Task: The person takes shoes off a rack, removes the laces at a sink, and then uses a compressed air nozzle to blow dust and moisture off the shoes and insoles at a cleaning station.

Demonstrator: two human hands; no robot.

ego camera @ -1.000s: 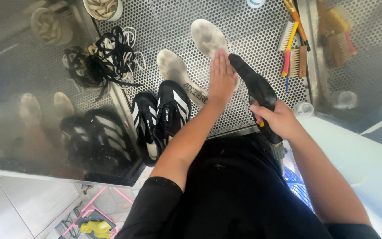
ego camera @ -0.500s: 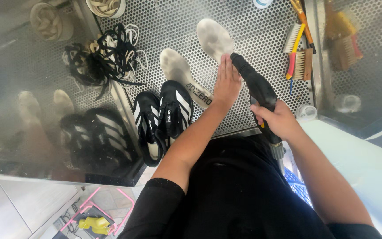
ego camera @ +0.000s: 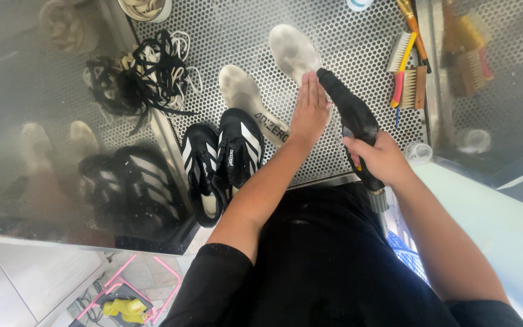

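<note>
— Steel, perforated all over: that is the table (ego camera: pixel 358 36), with polished metal walls to the left and right that mirror what lies on it. What sits on it, biggest first?

— A pair of black shoes with white stripes (ego camera: pixel 225 160) stands at the near edge, just left of the person's left forearm. Behind them is a tangle of black and white laces (ego camera: pixel 143 75). Two pale, dirty insoles lie toe away from the person: the left insole (ego camera: pixel 243 97), partly covered by the shoes, and the right insole (ego camera: pixel 292 48). Off to the right are the brushes (ego camera: pixel 408 75), one with a yellow and pink handle, and a small white cap (ego camera: pixel 417 151) near the corner.

— And the hands?

— The left hand (ego camera: pixel 310 109) lies flat, fingers straight and together, pressed on the heel half of the right insole, so that part is hidden. The right hand (ego camera: pixel 378 158) is closed around the grip of a black spray gun (ego camera: pixel 352 118), whose nozzle points at the insole just beside the left fingertips. A metal fitting hangs below the grip.

— Any change from half a second back?

— Hardly any. The left hand stays flat on the same insole, the gun has kept its aim, and the view has shifted only slightly.

— The room?

— Pale floor tiles show lower left, with a pink frame (ego camera: pixel 125 287) and something yellow under the table.
</note>
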